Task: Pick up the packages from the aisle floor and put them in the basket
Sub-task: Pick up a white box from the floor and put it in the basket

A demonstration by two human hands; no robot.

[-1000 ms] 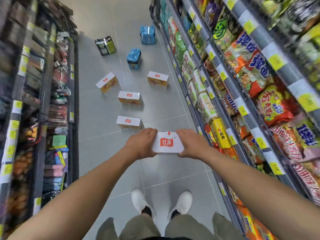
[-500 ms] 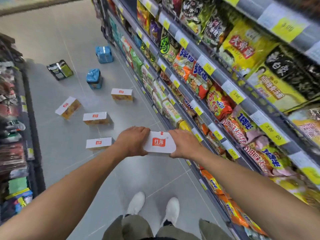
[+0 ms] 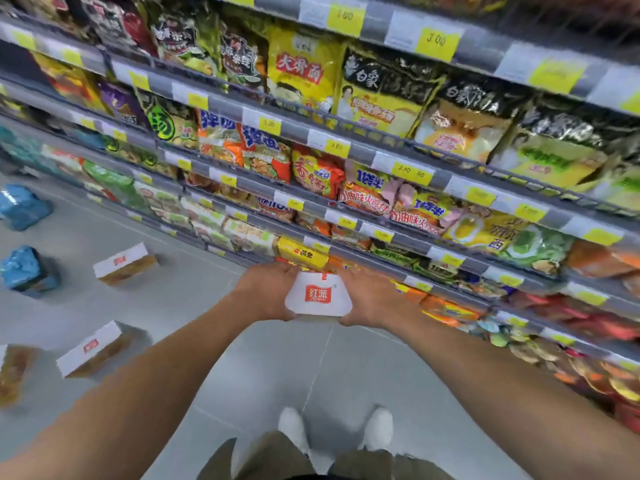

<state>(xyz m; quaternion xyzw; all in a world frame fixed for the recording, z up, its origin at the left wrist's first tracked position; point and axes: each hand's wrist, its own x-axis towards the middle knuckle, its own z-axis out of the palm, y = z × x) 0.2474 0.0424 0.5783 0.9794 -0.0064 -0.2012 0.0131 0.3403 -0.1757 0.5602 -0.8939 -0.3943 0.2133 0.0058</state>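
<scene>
I hold a white box with a red logo (image 3: 317, 299) out in front of me, above the floor. My left hand (image 3: 266, 294) grips its left end and my right hand (image 3: 369, 299) grips its right end. On the grey floor to the left lie more white-topped boxes: one (image 3: 123, 263) further off, one (image 3: 91, 348) nearer, and part of another (image 3: 12, 372) at the left edge. Two blue wrapped packs (image 3: 24, 268) (image 3: 20, 206) sit beyond them. No basket is in view.
Shelves full of noodle packets (image 3: 381, 188) with yellow price tags fill the right and upper view, close to my hands. Grey tiled aisle floor (image 3: 263, 375) spreads below, with my white shoes (image 3: 336, 431) at the bottom.
My view has swung right toward the shelves, so the floor packages slid to the left edge. Both hands keep hold of the same white box, at about the same height.
</scene>
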